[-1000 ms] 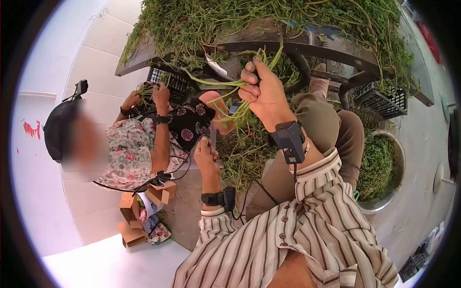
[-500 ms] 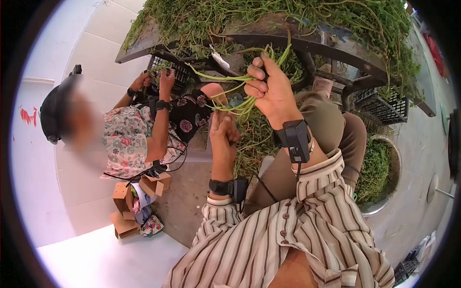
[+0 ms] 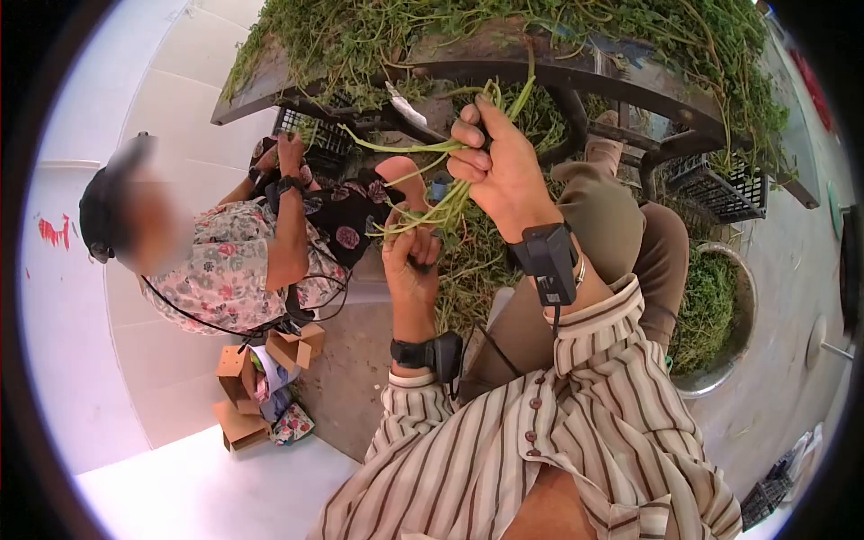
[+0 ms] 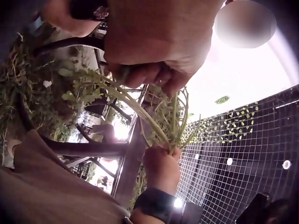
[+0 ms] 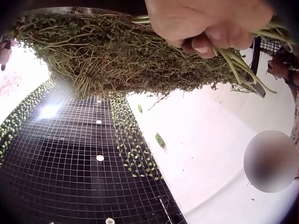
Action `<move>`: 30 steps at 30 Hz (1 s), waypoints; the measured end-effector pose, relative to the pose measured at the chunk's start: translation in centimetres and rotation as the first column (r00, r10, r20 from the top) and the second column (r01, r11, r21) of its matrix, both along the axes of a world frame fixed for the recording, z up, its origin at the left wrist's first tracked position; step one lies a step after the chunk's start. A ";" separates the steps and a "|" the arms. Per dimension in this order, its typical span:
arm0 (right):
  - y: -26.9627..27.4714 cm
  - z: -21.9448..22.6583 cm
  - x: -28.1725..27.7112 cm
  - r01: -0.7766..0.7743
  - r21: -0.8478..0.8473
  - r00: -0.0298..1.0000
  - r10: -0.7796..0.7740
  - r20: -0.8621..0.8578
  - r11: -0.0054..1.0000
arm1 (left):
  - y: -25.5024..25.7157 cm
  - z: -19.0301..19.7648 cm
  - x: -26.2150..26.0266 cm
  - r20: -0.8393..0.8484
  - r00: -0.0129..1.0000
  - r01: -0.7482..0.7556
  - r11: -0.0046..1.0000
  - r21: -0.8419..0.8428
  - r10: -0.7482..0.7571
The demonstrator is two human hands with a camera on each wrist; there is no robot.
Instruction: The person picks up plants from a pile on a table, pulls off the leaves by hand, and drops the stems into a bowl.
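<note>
My right hand (image 3: 504, 171) grips a small bunch of long green stems (image 3: 457, 202), which fan out below and to the left of the fist. In the right wrist view the curled fingers (image 5: 202, 45) close round the stems. Lower and to the left, my left hand (image 3: 412, 261) is at the drooping ends of the bunch, fingers bent and pinching stems there. The left wrist view shows the leafy stems (image 4: 140, 109) running from the right fist up to the left fingertips, with the grip itself partly hidden behind the hand.
A heap of leafy greens (image 3: 378, 45) covers the dark-edged table (image 3: 504, 58) ahead. Black crates (image 3: 724, 191) stand beneath it. More cut greens lie on the floor, and a metal basin (image 3: 749, 333) holds others. At left another person (image 3: 243, 261) sits near cardboard boxes (image 3: 236, 373).
My left hand has risen to the ends of the stems and now pinches there. My right hand keeps its grip nearly in place. The other person's hands have shifted slightly.
</note>
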State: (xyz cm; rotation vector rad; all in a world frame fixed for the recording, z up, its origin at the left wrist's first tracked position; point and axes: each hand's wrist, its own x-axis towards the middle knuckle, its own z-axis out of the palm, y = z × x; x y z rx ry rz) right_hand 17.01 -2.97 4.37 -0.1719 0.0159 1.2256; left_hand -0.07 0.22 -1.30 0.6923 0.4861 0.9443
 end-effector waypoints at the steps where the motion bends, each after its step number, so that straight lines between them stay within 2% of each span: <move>1: -0.2 -0.1 0.0 0.004 0.013 1.000 -0.004 0.006 1.000 | -0.3 0.1 0.1 0.005 1.000 0.002 1.000 0.007 -0.002; 16: -4.6 -0.9 -0.5 -0.008 0.050 1.000 0.008 0.005 0.999 | -4.9 -1.4 -1.3 -0.027 0.999 -0.025 0.997 0.074 0.027; 18: -5.2 -0.8 -0.6 0.008 0.044 1.000 -0.009 0.006 0.999 | -5.4 -1.6 -1.5 -0.003 0.999 0.051 0.994 0.101 -0.051; 25: -6.1 -1.1 -1.0 0.061 0.019 0.998 -0.061 -0.002 0.998 | -7.0 -1.3 -2.4 -0.086 0.992 0.103 0.988 0.111 -0.094; 28: -6.3 -1.4 -0.9 0.058 0.020 0.998 -0.059 0.010 0.998 | -7.1 -1.9 -2.6 -0.128 0.989 0.084 0.987 0.133 -0.067; 30: -6.4 -1.5 -0.9 0.057 0.022 0.998 -0.058 0.011 0.998 | -7.1 -2.2 -2.5 -0.187 0.982 0.014 0.985 0.170 0.019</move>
